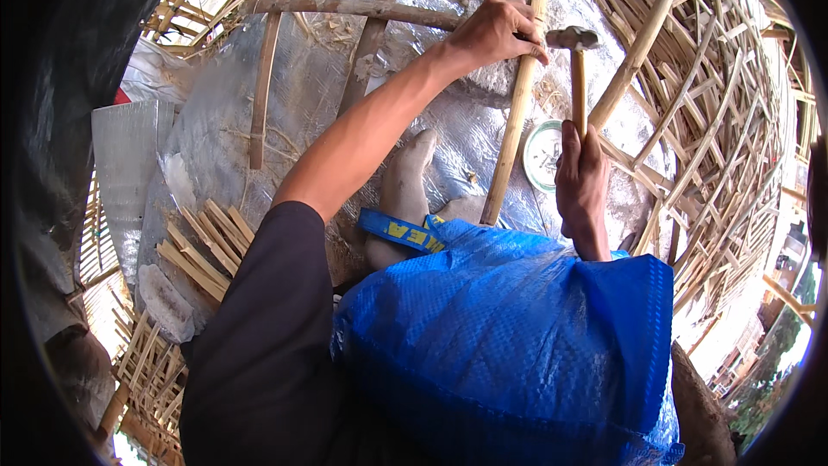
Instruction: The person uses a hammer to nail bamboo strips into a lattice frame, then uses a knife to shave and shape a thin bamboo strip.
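My right hand is wrapped round the wooden handle of a hammer. The hammer's dark metal head points away from me, just right of a long pale wooden pole. Up at that pole, my left hand has its fingers pinched together against the wood. Whatever sits between those fingertips is too small to make out. Between the pole and my right wrist stands a round container with a pale green rim; its contents are unclear.
Blue woven plastic sheeting covers my lap. Crossed wooden poles lie on silvery sheeting ahead. A large stack of split sticks rises on the right. Cut wood strips are at the left, near a metal sheet.
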`<action>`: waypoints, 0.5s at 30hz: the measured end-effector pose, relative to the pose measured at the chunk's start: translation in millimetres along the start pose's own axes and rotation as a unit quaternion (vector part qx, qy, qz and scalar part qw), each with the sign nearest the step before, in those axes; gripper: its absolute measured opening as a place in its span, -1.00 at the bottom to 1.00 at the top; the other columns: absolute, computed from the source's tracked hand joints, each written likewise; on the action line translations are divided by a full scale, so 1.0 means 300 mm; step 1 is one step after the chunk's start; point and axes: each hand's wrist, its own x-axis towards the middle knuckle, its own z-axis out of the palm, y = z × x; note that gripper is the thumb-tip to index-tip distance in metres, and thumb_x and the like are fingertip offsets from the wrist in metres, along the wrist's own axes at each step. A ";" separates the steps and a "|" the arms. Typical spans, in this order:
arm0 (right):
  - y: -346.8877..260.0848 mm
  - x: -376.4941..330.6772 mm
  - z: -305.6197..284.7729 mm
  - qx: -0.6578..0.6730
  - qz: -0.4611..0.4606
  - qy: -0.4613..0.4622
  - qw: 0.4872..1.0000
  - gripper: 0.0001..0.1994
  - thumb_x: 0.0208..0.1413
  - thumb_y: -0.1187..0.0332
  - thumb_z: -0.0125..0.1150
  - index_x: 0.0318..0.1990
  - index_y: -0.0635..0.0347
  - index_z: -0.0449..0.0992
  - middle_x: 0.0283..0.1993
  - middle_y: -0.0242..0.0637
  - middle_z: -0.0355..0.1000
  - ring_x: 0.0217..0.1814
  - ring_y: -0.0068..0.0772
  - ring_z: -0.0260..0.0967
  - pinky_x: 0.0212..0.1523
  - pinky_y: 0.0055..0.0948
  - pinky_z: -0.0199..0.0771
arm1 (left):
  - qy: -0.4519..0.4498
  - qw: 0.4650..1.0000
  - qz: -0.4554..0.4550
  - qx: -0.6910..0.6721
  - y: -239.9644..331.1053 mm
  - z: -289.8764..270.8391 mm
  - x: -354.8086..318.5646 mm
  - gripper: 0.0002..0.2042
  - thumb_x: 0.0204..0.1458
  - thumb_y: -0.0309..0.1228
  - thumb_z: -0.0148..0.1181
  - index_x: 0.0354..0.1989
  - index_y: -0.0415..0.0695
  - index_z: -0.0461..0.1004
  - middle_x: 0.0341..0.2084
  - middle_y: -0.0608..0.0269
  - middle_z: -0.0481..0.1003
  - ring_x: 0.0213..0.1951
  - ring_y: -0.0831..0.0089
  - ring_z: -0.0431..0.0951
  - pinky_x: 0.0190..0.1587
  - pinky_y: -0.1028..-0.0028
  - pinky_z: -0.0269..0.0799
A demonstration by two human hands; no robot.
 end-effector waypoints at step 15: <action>0.028 -0.039 0.017 0.019 0.030 0.037 0.999 -0.70 0.41 0.20 -0.08 -0.18 0.29 0.40 -0.60 0.07 0.35 -0.58 0.10 0.39 -0.53 -0.06 0.26 | -0.001 1.000 -0.028 0.012 -0.002 0.002 -0.045 -0.75 -0.26 -0.29 0.58 -0.48 -0.19 0.70 -0.52 0.20 0.59 -0.37 0.36 0.60 -0.28 0.37 0.58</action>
